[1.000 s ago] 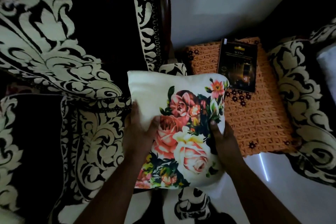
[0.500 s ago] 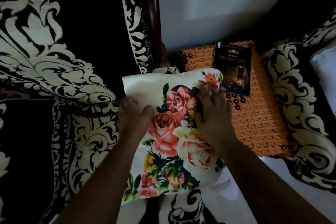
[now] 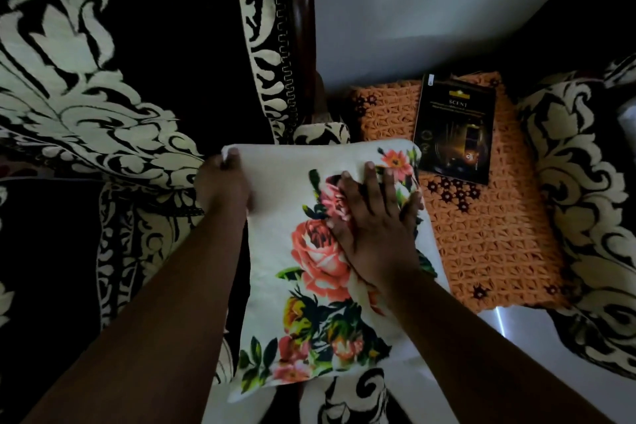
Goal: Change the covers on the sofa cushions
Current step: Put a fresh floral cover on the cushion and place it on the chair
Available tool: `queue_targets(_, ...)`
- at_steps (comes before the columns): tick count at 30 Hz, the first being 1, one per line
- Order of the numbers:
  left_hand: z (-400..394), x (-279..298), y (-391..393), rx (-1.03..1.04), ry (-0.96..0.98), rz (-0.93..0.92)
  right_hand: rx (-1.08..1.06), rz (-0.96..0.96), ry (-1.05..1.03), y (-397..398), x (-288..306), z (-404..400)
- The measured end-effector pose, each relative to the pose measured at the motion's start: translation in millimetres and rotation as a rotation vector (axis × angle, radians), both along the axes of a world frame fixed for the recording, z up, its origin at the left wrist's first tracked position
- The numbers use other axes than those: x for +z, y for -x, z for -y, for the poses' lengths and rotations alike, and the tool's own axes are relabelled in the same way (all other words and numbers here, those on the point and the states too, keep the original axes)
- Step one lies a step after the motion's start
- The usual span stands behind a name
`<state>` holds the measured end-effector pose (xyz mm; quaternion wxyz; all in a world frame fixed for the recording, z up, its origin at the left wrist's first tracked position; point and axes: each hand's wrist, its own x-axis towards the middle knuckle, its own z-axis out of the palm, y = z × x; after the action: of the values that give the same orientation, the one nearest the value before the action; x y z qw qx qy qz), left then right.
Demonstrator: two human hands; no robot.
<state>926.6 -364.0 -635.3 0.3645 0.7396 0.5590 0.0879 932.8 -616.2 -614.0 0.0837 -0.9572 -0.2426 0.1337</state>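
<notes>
Pinching the far left corner of the floral cushion (image 3: 309,251), the left hand (image 3: 223,188) forms the grip with fingers curled on the cover's edge, while the right hand (image 3: 375,227) lies flat and spread on the printed roses just right of it. Beyond the right fingertips, a dark packet (image 3: 454,129) rests on an orange knitted cloth (image 3: 488,234); left of the grip spreads the black-and-cream sofa (image 3: 103,107).

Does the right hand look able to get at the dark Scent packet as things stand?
Probably yes: the right hand lies flat on the floral cushion, and the packet sits uncovered on the orange mat just beyond its fingertips, nothing between.
</notes>
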Motion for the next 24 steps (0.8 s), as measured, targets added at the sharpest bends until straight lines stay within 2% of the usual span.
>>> queue_targets(4,-31.4,-19.8,29.9,0.146,0.046,-0.095,0.150,0.020,-0.032,10.2,4.8,-29.7)
queue_targets(7,-32.2,-17.5,34.2,0.145,0.123,-0.008,0.096,0.027,-0.034,17.0,-0.5,-37.6)
queue_targets(9,-24.8,-6.9,29.6,0.097,0.109,0.037,0.046,0.003,-0.021,13.3,-5.8,-28.4)
queue_targets(11,-4.0,15.6,35.3,-0.057,0.046,0.087,0.043,-0.016,-0.011,7.6,-7.2,-22.9)
queue_targets(13,36.6,36.9,50.9,-0.348,-0.113,0.106,0.054,-0.016,0.002,3.6,-2.7,-22.5)
queue_targets(15,82.3,48.9,72.7,-0.677,-0.249,0.021,0.063,0.002,0.009,4.9,4.3,-23.4)
queue_targets(17,116.1,41.8,94.2,-0.876,-0.314,-0.126,0.072,0.043,-0.003,12.3,5.9,-14.5)
queue_targets(19,131.1,27.9,107.0,-0.946,-0.372,-0.182,0.080,0.049,-0.049,21.1,0.2,2.6)
queue_targets(24,127.8,-4.2,96.9,-0.971,-0.368,-0.098,0.058,0.001,-0.166,11.5,-22.8,10.0)
